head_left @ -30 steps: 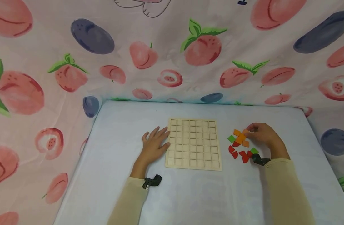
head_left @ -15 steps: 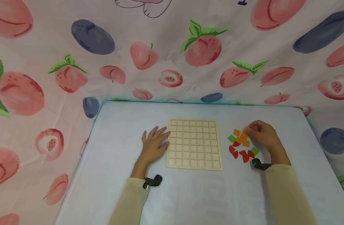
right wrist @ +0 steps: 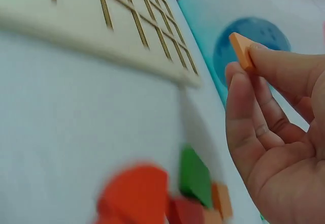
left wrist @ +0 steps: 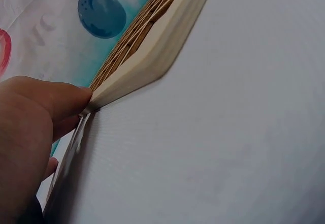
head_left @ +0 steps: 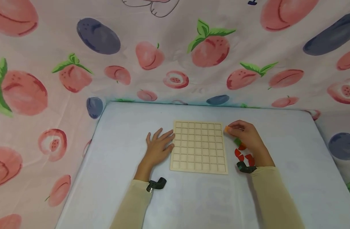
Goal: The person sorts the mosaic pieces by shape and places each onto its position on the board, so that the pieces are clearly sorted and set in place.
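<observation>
A square wooden grid board [head_left: 199, 147] lies on the white table, its cells holding nothing. My left hand [head_left: 157, 149] rests at the board's left edge with fingers spread; in the left wrist view the thumb [left wrist: 71, 98] touches the rim. Between thumb and fingers my right hand [head_left: 247, 135] pinches an orange square tile [right wrist: 244, 51], held just off the board's upper right edge. Below that hand lie red quarter-round pieces [head_left: 238, 153] and a green tile [right wrist: 195, 177]. The hand hides part of this pile in the head view, including most orange tiles.
White cloth covers the table [head_left: 192, 200]. A fruit-print curtain [head_left: 175, 38] rises along its back and sides. Each wrist wears a small black camera, the left camera [head_left: 157, 183] near the board's lower left corner and the right camera [head_left: 244, 167] beside the red pieces.
My right hand has lifted the orange tile from the pile and carried it left to the board's right edge. The left hand keeps its place at the board.
</observation>
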A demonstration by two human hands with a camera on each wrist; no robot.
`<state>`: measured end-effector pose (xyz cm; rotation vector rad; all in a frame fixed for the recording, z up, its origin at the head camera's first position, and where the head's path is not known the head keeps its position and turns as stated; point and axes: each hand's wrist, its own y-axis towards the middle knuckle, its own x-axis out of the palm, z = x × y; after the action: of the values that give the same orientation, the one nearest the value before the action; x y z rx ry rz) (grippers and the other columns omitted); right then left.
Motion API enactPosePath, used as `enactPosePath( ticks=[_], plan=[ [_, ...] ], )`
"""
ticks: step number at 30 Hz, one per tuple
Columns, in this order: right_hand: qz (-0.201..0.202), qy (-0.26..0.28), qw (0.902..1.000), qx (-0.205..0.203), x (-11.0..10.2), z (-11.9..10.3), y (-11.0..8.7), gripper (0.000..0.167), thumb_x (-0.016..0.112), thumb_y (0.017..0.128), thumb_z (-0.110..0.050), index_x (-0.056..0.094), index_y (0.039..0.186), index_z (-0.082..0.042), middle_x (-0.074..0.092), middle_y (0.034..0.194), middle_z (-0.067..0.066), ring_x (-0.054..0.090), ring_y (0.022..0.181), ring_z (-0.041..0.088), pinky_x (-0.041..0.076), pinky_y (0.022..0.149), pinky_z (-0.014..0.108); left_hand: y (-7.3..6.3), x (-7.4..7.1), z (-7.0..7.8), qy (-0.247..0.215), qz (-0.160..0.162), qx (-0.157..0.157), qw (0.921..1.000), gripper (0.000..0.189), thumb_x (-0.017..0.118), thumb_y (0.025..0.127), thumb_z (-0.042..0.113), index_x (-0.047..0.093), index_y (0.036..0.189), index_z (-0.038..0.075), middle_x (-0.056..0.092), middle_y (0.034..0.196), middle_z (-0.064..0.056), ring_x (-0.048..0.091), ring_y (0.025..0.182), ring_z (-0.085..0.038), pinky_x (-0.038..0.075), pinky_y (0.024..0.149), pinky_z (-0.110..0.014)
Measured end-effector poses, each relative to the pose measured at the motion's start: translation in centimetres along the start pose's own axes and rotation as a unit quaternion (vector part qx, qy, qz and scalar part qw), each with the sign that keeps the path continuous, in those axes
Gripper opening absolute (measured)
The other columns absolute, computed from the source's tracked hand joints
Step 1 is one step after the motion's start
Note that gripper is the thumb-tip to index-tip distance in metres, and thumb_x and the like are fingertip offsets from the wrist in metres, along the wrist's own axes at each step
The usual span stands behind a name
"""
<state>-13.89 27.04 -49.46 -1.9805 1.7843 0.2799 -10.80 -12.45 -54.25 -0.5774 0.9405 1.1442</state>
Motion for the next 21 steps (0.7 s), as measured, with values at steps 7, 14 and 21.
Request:
enactPosePath(
  ticks=[7,14,21],
  plan=[
    [-0.058,0.075,0.9955,-0.009,2.5,-1.0,1.3,0.038,0.069,0.098,-0.023,0.063,0.125,0.004,0.068,0.113,0.010,0.074,0.093,0.011,0.059,0.085,0.024,0.0,-0.2,0.1,-0.004,0.004,0.009,0.9999,0.045,0.058,0.102,0.038,0.059,0.145,0.025,0.046,0.160,0.010,0.022,0.157,-0.031,-0.002,0.118,-0.071],
    [-0.077,0.106,0.9913,-0.011,4.9,-2.7,1.8,0.035,0.070,0.097,-0.014,0.062,0.124,0.008,0.071,0.102,0.011,0.076,0.087,0.016,0.061,0.086,0.031,0.0,-0.1,0.0,-0.008,0.008,0.007,0.9999,0.044,0.059,0.101,0.038,0.060,0.143,0.026,0.047,0.159,0.011,0.022,0.156,-0.031,-0.002,0.119,-0.070],
    [-0.099,0.112,0.9888,-0.007,7.9,-4.0,2.6,0.030,0.072,0.096,-0.017,0.067,0.118,0.004,0.073,0.099,0.011,0.074,0.089,0.023,0.062,0.084,0.032,0.0,0.1,-0.1,-0.017,0.018,0.006,0.9997,0.044,0.060,0.101,0.038,0.061,0.143,0.026,0.048,0.157,0.012,0.024,0.156,-0.030,-0.002,0.120,-0.069]
  ],
)
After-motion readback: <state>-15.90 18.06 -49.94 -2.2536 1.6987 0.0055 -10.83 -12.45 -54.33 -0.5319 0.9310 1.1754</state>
